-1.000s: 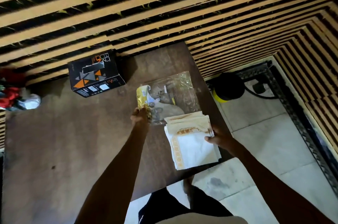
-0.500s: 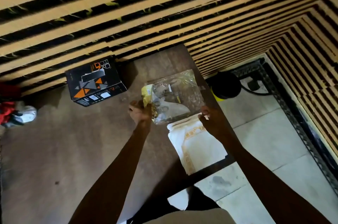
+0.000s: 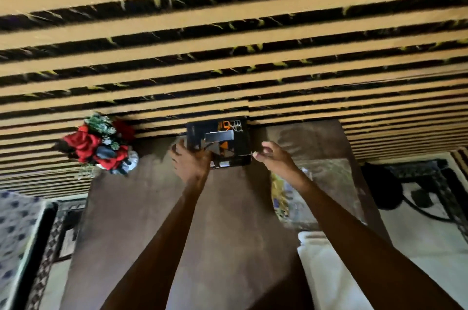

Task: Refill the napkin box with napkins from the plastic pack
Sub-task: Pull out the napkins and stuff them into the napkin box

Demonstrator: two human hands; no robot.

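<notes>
The black napkin box [image 3: 229,136] with orange and grey triangles stands at the table's far edge, against the slatted wall. My left hand [image 3: 191,161] grips its near left corner, fingers over the box. Just off the box's near right corner, my right hand [image 3: 274,157] is spread and holds nothing. The clear plastic pack [image 3: 329,183] with a yellow printed end lies flat on the table under my right forearm. A stack of white napkins [image 3: 326,281] rests at the table's near right edge.
The brown table [image 3: 228,221] runs from me to the slatted wall [image 3: 228,56]. A bunch of red artificial flowers [image 3: 98,145] sits at the table's far left corner. A dark round object [image 3: 379,188] with a cord lies on the tiled floor to the right.
Both hands have left the plastic pack and the napkins and reached forward to the napkin box. The view has swung left and up, bringing the flowers in.
</notes>
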